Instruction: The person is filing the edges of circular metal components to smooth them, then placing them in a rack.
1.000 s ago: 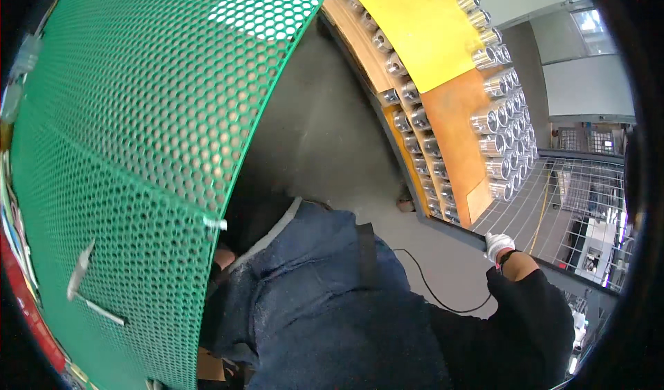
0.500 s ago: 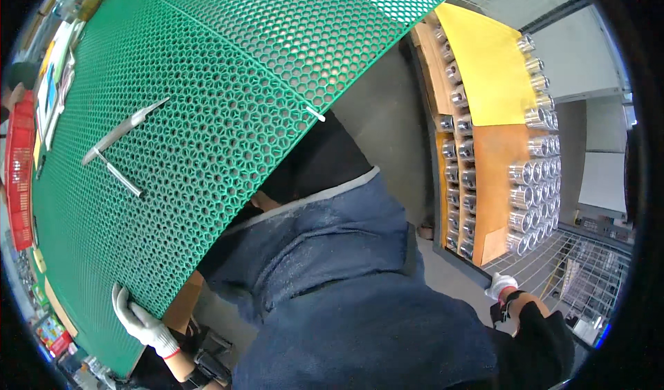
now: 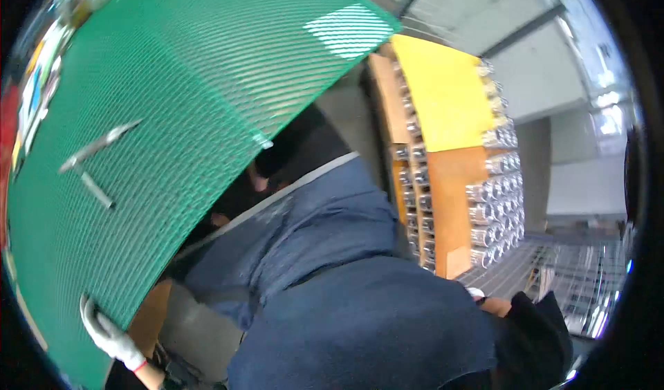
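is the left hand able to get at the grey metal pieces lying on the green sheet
Probably not right away: the left hand grips the lower edge of the green sheet, and the metal pieces lie well up the sheet from it. The surface between is bare.

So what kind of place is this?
Probably a warehouse or factory: rows of shiny metal cans stacked between brown cardboard sheets, a grey metal grating floor, and a big green perforated plastic sheet.

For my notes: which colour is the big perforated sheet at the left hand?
Green, best in the head view: big perforated plastic sheet.
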Available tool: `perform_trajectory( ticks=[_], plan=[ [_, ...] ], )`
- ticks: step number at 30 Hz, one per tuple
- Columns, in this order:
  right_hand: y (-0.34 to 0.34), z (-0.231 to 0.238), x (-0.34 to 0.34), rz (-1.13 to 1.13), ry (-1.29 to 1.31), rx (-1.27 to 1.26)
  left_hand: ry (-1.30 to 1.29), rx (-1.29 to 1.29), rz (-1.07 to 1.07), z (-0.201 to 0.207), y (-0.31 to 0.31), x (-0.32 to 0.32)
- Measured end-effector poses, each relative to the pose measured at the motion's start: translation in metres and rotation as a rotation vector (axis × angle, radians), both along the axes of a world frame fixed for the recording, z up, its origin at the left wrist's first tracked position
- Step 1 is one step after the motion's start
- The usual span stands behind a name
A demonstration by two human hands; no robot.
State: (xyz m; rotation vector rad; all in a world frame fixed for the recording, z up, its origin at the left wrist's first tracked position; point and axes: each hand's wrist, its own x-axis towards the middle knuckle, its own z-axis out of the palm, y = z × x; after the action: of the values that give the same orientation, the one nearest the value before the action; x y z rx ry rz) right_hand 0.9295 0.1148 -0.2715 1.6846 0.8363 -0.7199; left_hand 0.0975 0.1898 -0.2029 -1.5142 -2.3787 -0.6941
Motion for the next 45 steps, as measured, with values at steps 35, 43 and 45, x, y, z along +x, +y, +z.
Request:
perform_trajectory(
  ticks=[35, 43, 45],
  plan=[
    [0.172, -0.153, 0.378, -0.921, 0.279, 1.328, 0.078, -0.345, -0.481, 0.090, 0.190, 0.245],
    [0.212, -0.118, 0.232, -0.852, 0.487, 1.349, 0.028, -0.228, -0.455, 0.096, 0.174, 0.202],
    [0.243, -0.061, 0.166, -0.805, 0.611, 1.390, 0.074, -0.198, -0.413, 0.095, 0.171, 0.179]
  ],
)
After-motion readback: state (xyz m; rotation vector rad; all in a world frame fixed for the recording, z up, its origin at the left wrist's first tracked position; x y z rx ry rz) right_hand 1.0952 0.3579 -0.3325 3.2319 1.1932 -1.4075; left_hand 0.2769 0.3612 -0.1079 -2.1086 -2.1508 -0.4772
